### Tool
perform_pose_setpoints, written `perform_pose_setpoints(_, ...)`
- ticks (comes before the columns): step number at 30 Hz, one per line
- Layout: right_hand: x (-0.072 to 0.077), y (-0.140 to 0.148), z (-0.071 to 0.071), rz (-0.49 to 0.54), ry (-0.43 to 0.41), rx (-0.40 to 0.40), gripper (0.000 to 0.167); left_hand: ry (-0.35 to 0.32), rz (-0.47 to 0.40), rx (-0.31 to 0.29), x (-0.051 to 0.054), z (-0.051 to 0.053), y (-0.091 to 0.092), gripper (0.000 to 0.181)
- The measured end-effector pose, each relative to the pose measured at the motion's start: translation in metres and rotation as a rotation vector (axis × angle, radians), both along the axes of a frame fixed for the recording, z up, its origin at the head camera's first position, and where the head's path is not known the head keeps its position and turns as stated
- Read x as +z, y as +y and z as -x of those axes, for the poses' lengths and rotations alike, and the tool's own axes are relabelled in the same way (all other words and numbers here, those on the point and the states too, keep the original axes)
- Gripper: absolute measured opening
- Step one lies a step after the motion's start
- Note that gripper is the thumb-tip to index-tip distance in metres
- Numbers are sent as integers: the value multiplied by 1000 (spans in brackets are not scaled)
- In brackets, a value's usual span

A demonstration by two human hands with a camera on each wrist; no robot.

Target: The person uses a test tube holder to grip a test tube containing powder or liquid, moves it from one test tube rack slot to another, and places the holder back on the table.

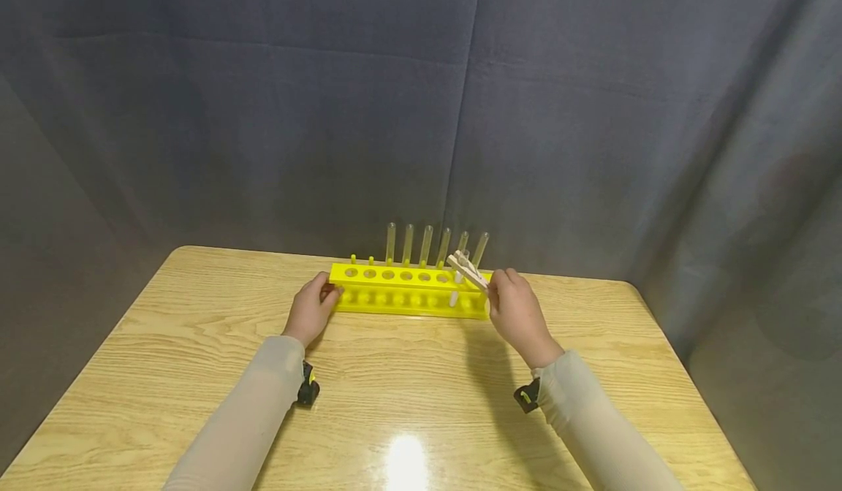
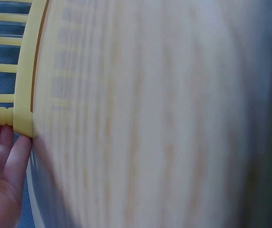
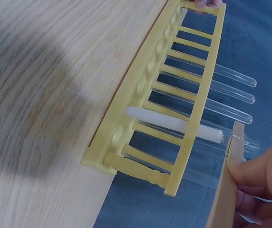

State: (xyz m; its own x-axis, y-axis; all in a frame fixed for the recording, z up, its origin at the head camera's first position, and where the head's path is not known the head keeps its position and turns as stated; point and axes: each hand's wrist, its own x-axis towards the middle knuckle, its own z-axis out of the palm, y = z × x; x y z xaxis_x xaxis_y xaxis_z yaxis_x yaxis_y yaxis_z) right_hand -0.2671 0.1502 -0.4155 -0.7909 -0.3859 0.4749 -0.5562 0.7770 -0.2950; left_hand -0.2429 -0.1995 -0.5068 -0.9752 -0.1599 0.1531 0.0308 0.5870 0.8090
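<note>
A yellow test tube rack (image 1: 378, 275) stands on the table. My left hand (image 1: 309, 314) grips its left end, with fingers (image 2: 18, 161) at the end post in the left wrist view. My right hand (image 1: 520, 312) pinches a wooden test tube clamp (image 1: 470, 273) by its near part. The clamp's tip is at the upper end of a test tube (image 3: 169, 122) with white contents, which sits in a front hole toward the rack's right end. Whether the clamp squeezes the glass I cannot tell.
Several clear test tubes (image 1: 426, 242) stand upside down along the rack's back row, rounded ends up. Two bare pegs (image 1: 353, 259) show at the left. Behind the wooden table (image 1: 395, 374) hangs a dark grey curtain (image 1: 296, 147).
</note>
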Motion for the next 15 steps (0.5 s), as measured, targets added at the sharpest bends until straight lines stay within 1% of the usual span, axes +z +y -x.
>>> perform_pose_setpoints(5,1,1,0,-4,0,-1,14,-3,-4,-3,-1,0,0,21)
perform_pose_setpoints(11,5,1,0,-7,-19,-2,14,-10,-5,-1,4,-1,0,21)
perform_pose_setpoints(15,6,2,-1,-10,-37,-4,12,-10,-3,-2,4,-1,1,20)
